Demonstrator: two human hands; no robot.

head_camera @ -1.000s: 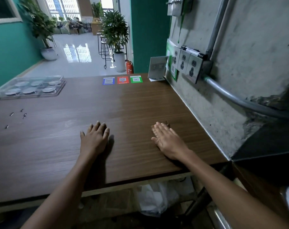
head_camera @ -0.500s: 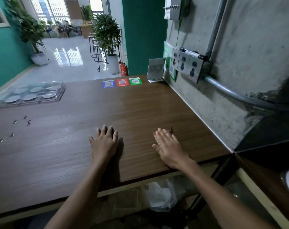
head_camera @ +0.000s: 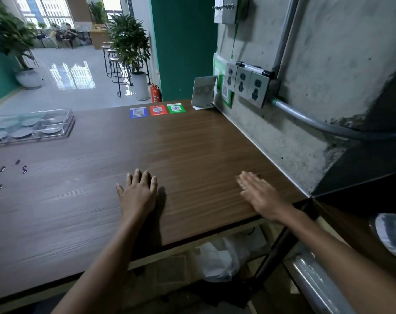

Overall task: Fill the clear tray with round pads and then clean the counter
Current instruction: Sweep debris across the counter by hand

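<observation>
**Both hands flat on the counter, tray loaded at the far left**

Starting at the upper left of the frame, the clear tray (head_camera: 34,126) sat on the wooden counter (head_camera: 192,143), well away from the person. Round pads (head_camera: 22,133) showed through its walls in what looked like every compartment visible, so the filling part of the task seemed done, though the tray's left end ran out of frame and could not be checked.

Just below it, at the left edge, a scatter of small dark bits (head_camera: 24,169) lay loose on the wood. Too small to identify, but they looked like the reason cleaning was still owed.

Moving to lower centre, the left hand (head_camera: 139,193) lay palm down on the counter, fingers straight and close together, holding nothing. It read as a resting or bracing pose.

On to the lower right, the right hand (head_camera: 259,196) was also flat and empty, fingers stretched out and angled toward upper left, near the counter's front edge. It was blurred, so whether it pressed the wood or skimmed just over it could not be told; the flat palm would suit a sweeping stroke.

At the top centre, three coloured stickers (head_camera: 157,110) lay side by side, and a small card (head_camera: 202,91) leaned by the wall, both well clear of the hands.
</observation>
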